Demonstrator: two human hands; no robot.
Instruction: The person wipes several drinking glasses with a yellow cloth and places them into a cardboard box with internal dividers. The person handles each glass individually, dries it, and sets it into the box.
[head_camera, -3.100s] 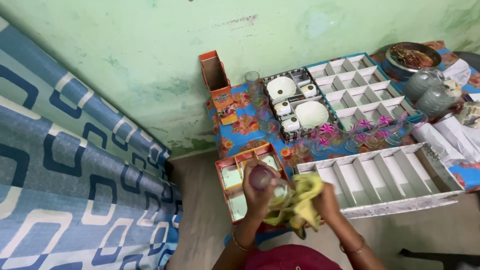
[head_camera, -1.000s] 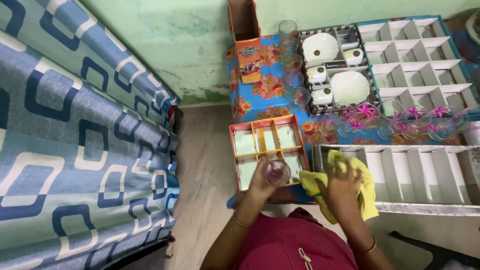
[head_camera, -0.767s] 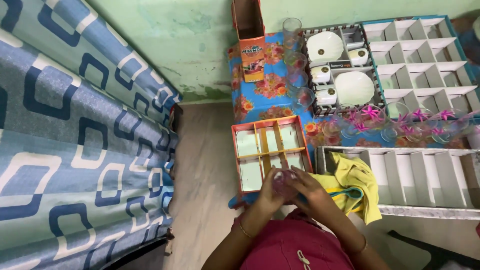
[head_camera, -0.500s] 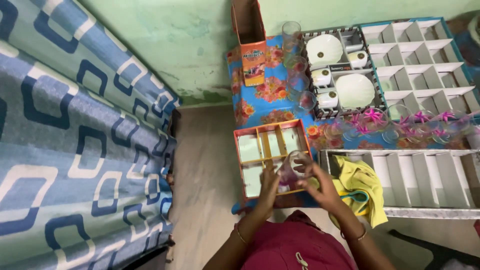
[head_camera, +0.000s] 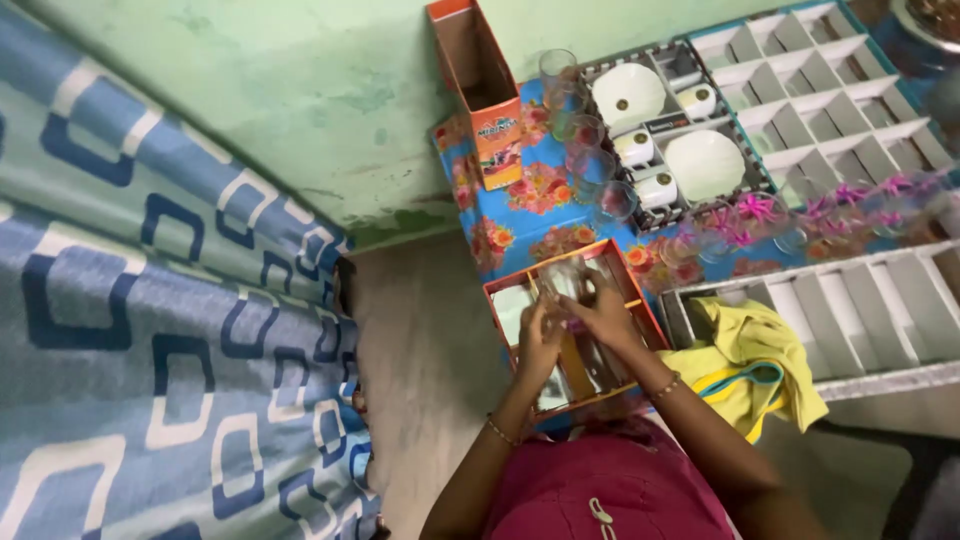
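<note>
Holding a clear drinking glass (head_camera: 566, 281) between them, both hands work over the orange divided box (head_camera: 575, 335) at the near corner of the bench (head_camera: 520, 215). The left hand (head_camera: 540, 335) closes its grip on the glass from the left and below, fingers wrapped against the wall of the glass. The right hand (head_camera: 605, 312) presses against the opposite side, its grip likewise clamped on the glass. The glass sits at the upper ends of both hands, above the rear compartments of the box; motion blur prevents a firm reading, but its base appears to be at or just inside the rim of a compartment.

Adjacent items: a yellow cloth (head_camera: 750, 365) lies crumpled to the right of the right forearm, draped over the near end of a long white divided tray (head_camera: 880, 310). Beyond the orange box, a row of clear tumblers (head_camera: 585, 155) runs along the floral bench cover, beside a grey tray (head_camera: 690, 140) containing white plates and cups. Glasses with pink flower prints (head_camera: 800, 215) stand in a line between that tray and the white divided tray. An upright orange carton (head_camera: 480, 95) stands against the green wall (head_camera: 300, 110). A blue patterned curtain (head_camera: 150, 300) fills the left of the view.
</note>
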